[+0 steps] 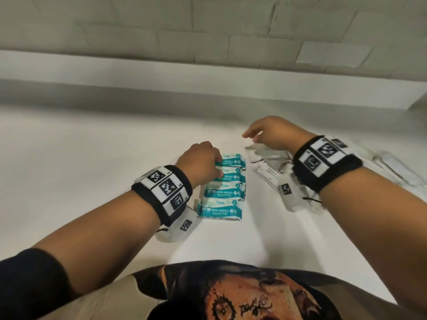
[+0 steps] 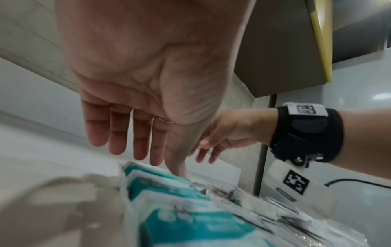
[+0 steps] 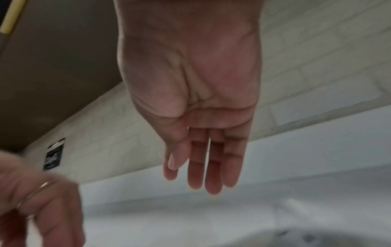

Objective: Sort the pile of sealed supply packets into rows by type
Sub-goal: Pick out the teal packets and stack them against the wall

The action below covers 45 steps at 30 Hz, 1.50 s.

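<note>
Several teal and white mini wipes packets lie in a column on the white counter. My left hand rests at the column's far end. In the left wrist view its fingers are straight and the thumb tip touches the top of a wipes packet. Right of the column is a loose heap of clear packets. My right hand hovers over the far side of that heap. In the right wrist view its fingers hang straight and hold nothing.
More clear packets lie at the counter's right edge, partly behind my right wrist. A tiled wall and a low ledge close off the back. Bare counter stretches to the left and toward my body.
</note>
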Motion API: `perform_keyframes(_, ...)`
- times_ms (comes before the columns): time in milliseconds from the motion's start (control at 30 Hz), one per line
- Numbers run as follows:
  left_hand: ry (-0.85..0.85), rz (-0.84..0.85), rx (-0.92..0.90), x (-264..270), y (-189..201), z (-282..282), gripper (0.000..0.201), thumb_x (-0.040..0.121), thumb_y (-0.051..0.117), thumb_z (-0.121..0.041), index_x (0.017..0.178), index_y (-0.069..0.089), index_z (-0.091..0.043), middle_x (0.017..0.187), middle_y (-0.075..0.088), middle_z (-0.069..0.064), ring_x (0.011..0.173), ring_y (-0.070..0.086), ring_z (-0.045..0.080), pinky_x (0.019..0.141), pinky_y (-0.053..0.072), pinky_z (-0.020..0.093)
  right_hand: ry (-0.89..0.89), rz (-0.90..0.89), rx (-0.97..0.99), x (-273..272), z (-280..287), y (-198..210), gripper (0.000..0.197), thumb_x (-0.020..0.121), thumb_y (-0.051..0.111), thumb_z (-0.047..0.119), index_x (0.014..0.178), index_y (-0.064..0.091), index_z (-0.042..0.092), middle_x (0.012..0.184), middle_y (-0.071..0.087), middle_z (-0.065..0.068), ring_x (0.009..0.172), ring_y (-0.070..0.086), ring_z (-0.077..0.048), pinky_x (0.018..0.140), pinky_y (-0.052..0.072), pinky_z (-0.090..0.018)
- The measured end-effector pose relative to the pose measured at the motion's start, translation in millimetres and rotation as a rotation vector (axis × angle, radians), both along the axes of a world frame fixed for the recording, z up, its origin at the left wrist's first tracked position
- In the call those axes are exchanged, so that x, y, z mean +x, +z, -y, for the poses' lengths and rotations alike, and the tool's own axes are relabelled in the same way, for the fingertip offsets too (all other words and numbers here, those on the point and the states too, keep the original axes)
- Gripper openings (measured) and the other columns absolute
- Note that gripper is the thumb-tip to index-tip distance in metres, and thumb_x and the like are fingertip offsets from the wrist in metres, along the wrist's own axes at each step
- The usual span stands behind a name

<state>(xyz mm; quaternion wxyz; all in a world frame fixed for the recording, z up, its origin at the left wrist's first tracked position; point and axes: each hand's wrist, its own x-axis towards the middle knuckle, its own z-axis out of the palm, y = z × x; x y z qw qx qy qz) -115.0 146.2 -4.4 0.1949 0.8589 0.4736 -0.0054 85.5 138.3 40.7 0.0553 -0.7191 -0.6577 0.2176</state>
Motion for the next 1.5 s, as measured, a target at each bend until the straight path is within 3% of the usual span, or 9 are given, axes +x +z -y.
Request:
perform_keyframes(133, -0.089, -0.018, -0.006, 11, 4, -7, 0.039, 0.094, 0.054, -0.034, 0.131, 0.058, -0.024, 0.130, 0.054, 0.000, 0.119, 0.051, 0.020, 0.099, 0.042, 0.033, -0.145, 0.164, -0.081, 57, 34, 6, 0.032, 0.080, 0.074, 0.029, 0.111, 0.066, 0.024, 0.116, 0.065, 0.000, 0.102, 0.060, -0.018, 0.088, 0.045, -0.030)
perform_keyframes(300, -0.154, -0.153, 0.016, 20, -6, -7, 0.038, 0.096, 0.045, -0.038, 0.132, 0.056, -0.033, 0.130, 0.051, -0.002, 0.118, 0.051, 0.022, 0.096, 0.045, 0.039, -0.150, 0.308, -0.361, 78, 78, -34, 0.087, 0.054, 0.088, 0.041, 0.126, 0.040, 0.031, 0.117, 0.048, 0.000, 0.098, 0.054, -0.021, 0.086, 0.051, -0.042)
perform_keyframes(467, -0.087, -0.195, -0.013, 22, -9, -7, 0.059, 0.084, 0.034, -0.055, 0.129, 0.056, -0.025, 0.122, 0.058, -0.002, 0.105, 0.057, 0.020, 0.087, 0.051, 0.039, -0.183, 0.183, -0.248, 79, 81, -20, 0.049, 0.068, 0.079, 0.024, 0.109, 0.051, 0.027, 0.102, 0.060, 0.002, 0.083, 0.060, -0.016, 0.069, 0.051, -0.032)
perform_keyframes(633, -0.103, -0.190, -0.029, 19, -9, -5, 0.057, 0.086, 0.034, -0.054, 0.128, 0.057, -0.023, 0.120, 0.059, -0.002, 0.102, 0.058, 0.019, 0.087, 0.052, 0.039, -0.241, -0.431, -0.385, 46, 76, -16, 0.021, 0.095, 0.052, 0.016, 0.111, 0.057, 0.004, 0.095, 0.071, -0.023, 0.070, 0.065, -0.028, 0.068, 0.053, -0.040)
perform_keyframes(733, -0.099, -0.180, -0.041, 18, -6, -6, 0.050, 0.090, 0.039, -0.050, 0.127, 0.058, -0.022, 0.120, 0.059, -0.002, 0.102, 0.058, 0.017, 0.088, 0.051, 0.038, -0.229, -0.258, -0.402, 35, 70, -28, 0.028, 0.093, 0.058, 0.031, 0.107, 0.062, 0.007, 0.093, 0.071, -0.015, 0.065, 0.063, -0.020, 0.064, 0.054, -0.030)
perform_keyframes(900, -0.107, -0.175, -0.043, 18, -7, -5, 0.047, 0.093, 0.040, -0.048, 0.129, 0.056, -0.023, 0.124, 0.056, -0.003, 0.106, 0.056, 0.017, 0.090, 0.050, 0.038, -0.156, -0.076, -0.336, 27, 62, -38, 0.043, 0.075, 0.078, 0.035, 0.111, 0.061, 0.020, 0.106, 0.063, 0.002, 0.086, 0.062, -0.016, 0.079, 0.056, -0.032)
perform_keyframes(1067, -0.126, -0.160, -0.028, 18, -6, -5, 0.042, 0.095, 0.043, -0.040, 0.132, 0.055, -0.024, 0.128, 0.052, -0.003, 0.113, 0.053, 0.019, 0.092, 0.048, 0.037, -0.191, 0.022, -0.275, 34, 46, -21, 0.031, 0.085, 0.070, 0.029, 0.111, 0.063, 0.014, 0.103, 0.067, -0.003, 0.084, 0.064, -0.019, 0.075, 0.053, -0.029)
perform_keyframes(1233, -0.186, -0.163, -0.013, 17, -2, -1, 0.041, 0.097, 0.042, -0.035, 0.136, 0.052, -0.032, 0.130, 0.049, -0.002, 0.115, 0.051, 0.021, 0.095, 0.047, 0.039, -0.259, -0.152, -0.032, 15, 0, -11, 0.022, 0.090, 0.063, 0.018, 0.112, 0.067, 0.015, 0.097, 0.069, -0.005, 0.076, 0.064, -0.018, 0.077, 0.056, -0.032)
perform_keyframes(1500, -0.291, -0.198, 0.032, 12, 2, 2, 0.042, 0.095, 0.046, -0.035, 0.137, 0.048, -0.038, 0.133, 0.044, 0.001, 0.121, 0.045, 0.024, 0.097, 0.044, 0.039, -0.089, -0.013, -0.116, -26, -39, -37, 0.026, 0.091, 0.056, 0.001, 0.108, 0.072, 0.014, 0.107, 0.072, -0.008, 0.077, 0.068, -0.022, 0.076, 0.059, -0.037)
